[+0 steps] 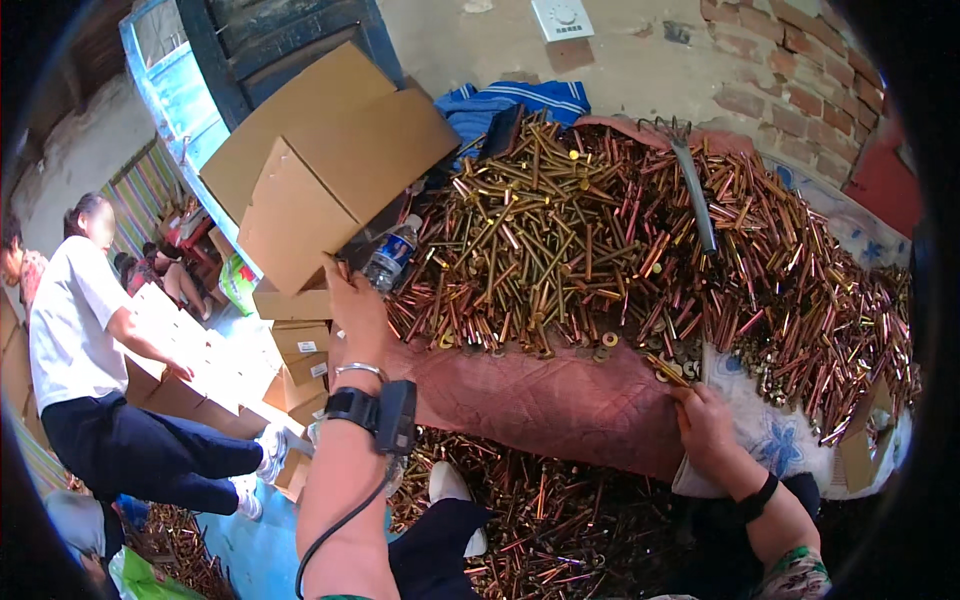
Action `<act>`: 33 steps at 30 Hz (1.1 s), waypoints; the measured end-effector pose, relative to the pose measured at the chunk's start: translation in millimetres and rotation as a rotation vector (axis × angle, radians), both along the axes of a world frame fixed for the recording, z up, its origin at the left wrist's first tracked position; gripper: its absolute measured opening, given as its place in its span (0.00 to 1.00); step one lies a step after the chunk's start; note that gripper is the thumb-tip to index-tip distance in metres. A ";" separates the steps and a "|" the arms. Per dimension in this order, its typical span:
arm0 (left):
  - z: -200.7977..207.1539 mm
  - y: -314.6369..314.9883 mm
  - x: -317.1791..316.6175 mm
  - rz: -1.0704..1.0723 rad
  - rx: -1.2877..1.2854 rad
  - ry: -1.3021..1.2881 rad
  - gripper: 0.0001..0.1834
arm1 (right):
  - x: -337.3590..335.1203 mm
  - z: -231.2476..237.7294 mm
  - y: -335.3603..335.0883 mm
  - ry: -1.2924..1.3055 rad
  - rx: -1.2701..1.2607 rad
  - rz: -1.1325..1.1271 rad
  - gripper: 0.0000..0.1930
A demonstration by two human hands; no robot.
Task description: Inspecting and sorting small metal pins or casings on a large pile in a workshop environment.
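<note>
A large heap of long gold and copper-coloured metal bolts (pixel 545 215) covers the worktop before me. My right hand (pixel 706 428) is closed at the heap's front edge, with a few gold bolts (pixel 668 370) sticking out beyond its fingertips. Round washers (pixel 606 343) lie loose along that edge. Out to the left, my left hand (pixel 358 308) is raised beside a cardboard box (pixel 320 150) with its flaps up. Its fingers are bent together near the lower flap; what they hold, if anything, is too small to make out. A clear plastic bottle (pixel 391 258) is right beside this hand.
A metal hand rake (pixel 692 190) rests on the heap. Reddish cloth (pixel 540 405) covers the worktop's front, and more bolts (pixel 570 520) lie below it. On the left a person in a white shirt (pixel 85 300) stands by cardboard boxes (pixel 300 350).
</note>
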State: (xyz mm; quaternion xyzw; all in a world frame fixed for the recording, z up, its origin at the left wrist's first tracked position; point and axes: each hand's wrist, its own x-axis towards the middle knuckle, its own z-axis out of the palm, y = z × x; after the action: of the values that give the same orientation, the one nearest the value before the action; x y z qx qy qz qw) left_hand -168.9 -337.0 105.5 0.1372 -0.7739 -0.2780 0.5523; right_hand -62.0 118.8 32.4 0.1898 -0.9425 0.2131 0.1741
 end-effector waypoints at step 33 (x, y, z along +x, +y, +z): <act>-83.5 186.0 79.7 -0.407 0.758 -0.428 0.14 | 0.2 -10.9 11.2 0.015 0.022 0.018 0.09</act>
State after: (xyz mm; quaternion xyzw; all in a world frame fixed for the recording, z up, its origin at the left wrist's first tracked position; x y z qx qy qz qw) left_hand -89.2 -150.9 22.0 0.2286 -0.7255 -0.6085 0.2261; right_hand -61.9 130.0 21.5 0.2019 -0.9417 0.2028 0.1771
